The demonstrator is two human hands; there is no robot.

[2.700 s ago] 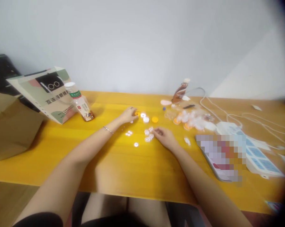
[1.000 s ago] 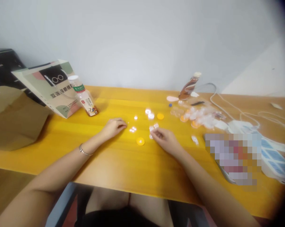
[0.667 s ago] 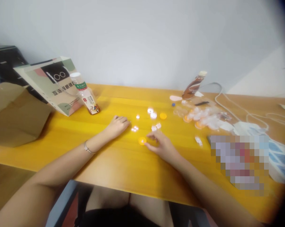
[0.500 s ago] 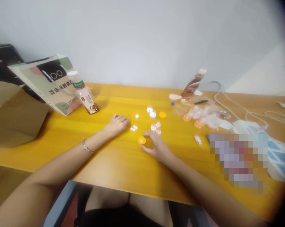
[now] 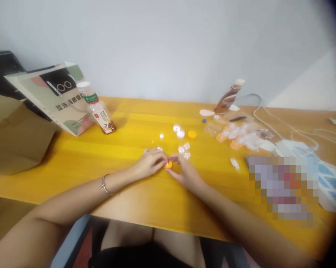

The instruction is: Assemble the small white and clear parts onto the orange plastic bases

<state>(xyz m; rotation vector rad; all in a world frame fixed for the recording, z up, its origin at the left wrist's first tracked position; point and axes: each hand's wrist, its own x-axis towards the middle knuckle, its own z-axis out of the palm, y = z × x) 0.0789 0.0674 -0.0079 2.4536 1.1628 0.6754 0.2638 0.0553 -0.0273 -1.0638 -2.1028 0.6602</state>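
Observation:
A small round orange cap (image 5: pixel 169 165) is between the thumb and fingers of my right hand (image 5: pixel 187 174), just above or on the table. My left hand (image 5: pixel 149 163) reaches in from the left, its thumb and fingertips pinched at the cap's top. Whatever the left fingertips hold is too small to make out. Behind the hands lie small white patterned pieces (image 5: pixel 181 149), two white round discs (image 5: pixel 180 133), another orange disc (image 5: pixel 192 134) and a small white piece (image 5: pixel 161 136). More tiny white pieces (image 5: pixel 159 149) are partly covered by my left hand.
A tea bottle (image 5: pixel 97 111) leans before a printed paper bag (image 5: pixel 59 104) at left, beside a brown bag (image 5: pixel 17 137). At right stand a brown drink bottle (image 5: pixel 228 97), a heap of clear and orange parts (image 5: pixel 240 136), white cables (image 5: pixel 290 126) and a pixelated item (image 5: pixel 285 190).
My left hand has moved right and toward me, from beside the tiny white pieces to the orange cap. My right hand still holds the cap in nearly the same place.

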